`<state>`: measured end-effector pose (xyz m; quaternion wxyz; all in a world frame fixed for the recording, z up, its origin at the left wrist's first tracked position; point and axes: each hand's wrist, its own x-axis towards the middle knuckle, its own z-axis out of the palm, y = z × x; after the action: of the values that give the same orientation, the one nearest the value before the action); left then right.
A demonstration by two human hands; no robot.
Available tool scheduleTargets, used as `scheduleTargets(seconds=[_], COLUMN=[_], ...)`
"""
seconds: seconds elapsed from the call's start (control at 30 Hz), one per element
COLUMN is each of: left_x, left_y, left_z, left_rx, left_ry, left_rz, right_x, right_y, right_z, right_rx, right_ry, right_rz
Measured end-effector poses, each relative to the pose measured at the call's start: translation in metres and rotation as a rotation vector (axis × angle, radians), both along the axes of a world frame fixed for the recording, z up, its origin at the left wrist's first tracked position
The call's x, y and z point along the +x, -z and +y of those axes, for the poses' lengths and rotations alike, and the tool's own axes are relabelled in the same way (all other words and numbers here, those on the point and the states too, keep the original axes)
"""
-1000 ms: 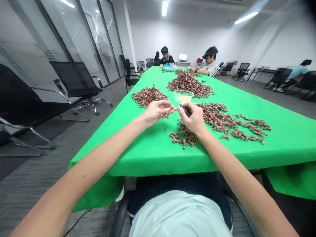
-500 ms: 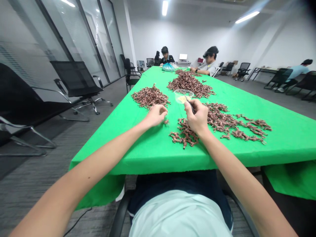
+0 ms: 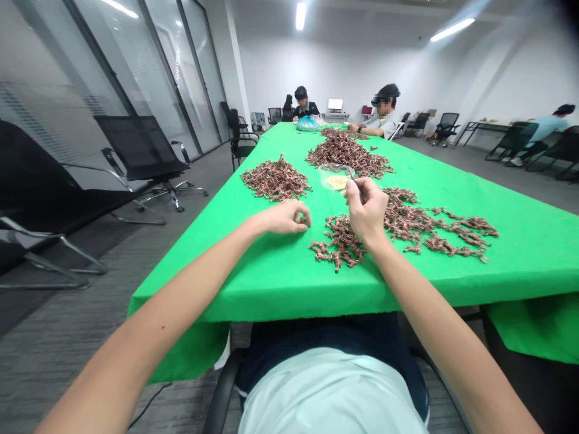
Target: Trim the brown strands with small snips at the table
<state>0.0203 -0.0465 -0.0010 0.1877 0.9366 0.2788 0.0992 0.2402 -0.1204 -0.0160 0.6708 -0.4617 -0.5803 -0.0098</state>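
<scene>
On the green-covered table, my right hand (image 3: 368, 211) is closed around slim dark tweezers (image 3: 360, 191), mostly hidden by the fingers. Just beyond it stands a clear round tub (image 3: 323, 176) with small pale yellow bits (image 3: 337, 182) in it. My left hand (image 3: 292, 218) rests on the cloth with curled fingers, thumb and fingertips close together; whatever may be between them is hidden. A small pile of brown figurines (image 3: 341, 238) lies between my hands, partly behind my right wrist. Another spread of brown figurines (image 3: 407, 217) reaches out to the right of that hand.
A heap of similar figurines (image 3: 275, 178) lies beyond my left hand, and a larger heap (image 3: 346, 150) behind the tub. Two people sit at the far end near a blue plastic bag (image 3: 308, 123). Black chairs (image 3: 140, 144) stand left of the table (image 3: 253, 298).
My left hand has come slightly nearer and to the right, over the spot where a single brown figurine lay. My right hand has drawn back to the right from the tub with the tweezers.
</scene>
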Motion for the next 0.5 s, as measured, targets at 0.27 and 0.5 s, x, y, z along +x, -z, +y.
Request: scheduleTargets(seconds=[0.27,0.5], left_x=[0.006,0.019], left_y=[0.010,0.018], left_z=[0.007,0.007], left_rx=[-0.130,-0.509], left_ry=[-0.184,-0.100], left_rz=[-0.231,-0.714], right_x=[0.003,0.003], right_y=[0.001,0.001], right_z=[0.003,0.003], right_rx=[0.022,0.034], right_ry=[-0.001,0.004], right_rz=[0.015,-0.003])
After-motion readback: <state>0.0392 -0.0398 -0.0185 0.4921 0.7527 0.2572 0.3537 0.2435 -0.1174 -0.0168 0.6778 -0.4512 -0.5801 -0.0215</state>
